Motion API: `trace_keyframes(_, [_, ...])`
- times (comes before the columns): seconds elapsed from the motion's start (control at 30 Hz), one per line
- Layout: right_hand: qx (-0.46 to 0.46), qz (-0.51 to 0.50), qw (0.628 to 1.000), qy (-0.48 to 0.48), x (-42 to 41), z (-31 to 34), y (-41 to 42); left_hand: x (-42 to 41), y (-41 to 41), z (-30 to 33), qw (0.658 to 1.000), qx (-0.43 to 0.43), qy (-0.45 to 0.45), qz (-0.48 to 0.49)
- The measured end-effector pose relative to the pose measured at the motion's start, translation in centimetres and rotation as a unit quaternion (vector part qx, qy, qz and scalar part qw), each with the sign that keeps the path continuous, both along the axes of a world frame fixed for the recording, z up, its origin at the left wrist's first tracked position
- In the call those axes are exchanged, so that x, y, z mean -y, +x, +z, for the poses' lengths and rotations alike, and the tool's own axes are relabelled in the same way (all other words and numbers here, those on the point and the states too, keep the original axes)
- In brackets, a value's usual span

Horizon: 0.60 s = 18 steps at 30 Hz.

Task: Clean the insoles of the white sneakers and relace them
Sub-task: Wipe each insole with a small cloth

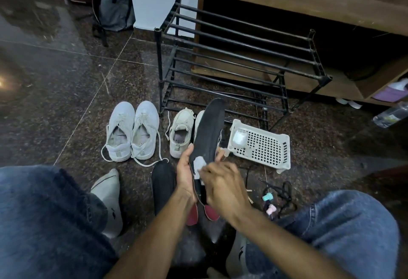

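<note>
Dark speckled stone floor (pixel 92 93), black shoe rack (pixel 240 58) behind. Left hand (pixel 186 177) grips a black insole (pixel 208 133) upright over the floor; right hand (pixel 223 187) fingers curl round a white wipe (pixel 199 164), pressed to its heel end. White sneakers (pixel 132 131) stand near the rack's left corner.

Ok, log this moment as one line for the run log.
step: wiping insole | left hand: holds black insole upright | right hand: presses white wipe on it | second insole: on floor | laces: not yet redone

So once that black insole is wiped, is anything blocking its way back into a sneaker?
Nothing visible: the left hand holds the black foam insole just above the small white sneaker, whose opening is bare.
</note>
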State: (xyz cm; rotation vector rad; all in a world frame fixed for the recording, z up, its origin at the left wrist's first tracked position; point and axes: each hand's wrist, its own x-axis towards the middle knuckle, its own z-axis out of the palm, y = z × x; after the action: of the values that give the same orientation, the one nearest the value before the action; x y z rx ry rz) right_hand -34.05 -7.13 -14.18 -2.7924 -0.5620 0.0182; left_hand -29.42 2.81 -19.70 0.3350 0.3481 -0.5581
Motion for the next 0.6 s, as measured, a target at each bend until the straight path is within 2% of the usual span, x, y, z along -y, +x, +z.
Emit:
trace_keyframes(0.07, [-0.043,0.009,0.999,0.004,0.1,-0.5,-1.5,-0.1,0.2,-0.5,1.000,-0.004,0.013,0.020])
trace_keyframes(0.27, [-0.196,0.055,0.978,0.035,0.8,1.1,-1.7,0.0,0.2,-0.5,1.000,-0.006,0.024,-0.006])
trace_keyframes(0.47, [-0.189,-0.022,0.982,-0.025,0.4,0.1,4.9,1.2,-1.1,-0.5,0.998,-0.021,0.059,0.009])
trace_keyframes(0.6, [-0.184,0.022,0.983,-0.008,-0.1,0.5,2.0,0.1,-0.5,-0.6,1.000,0.007,0.022,0.009])
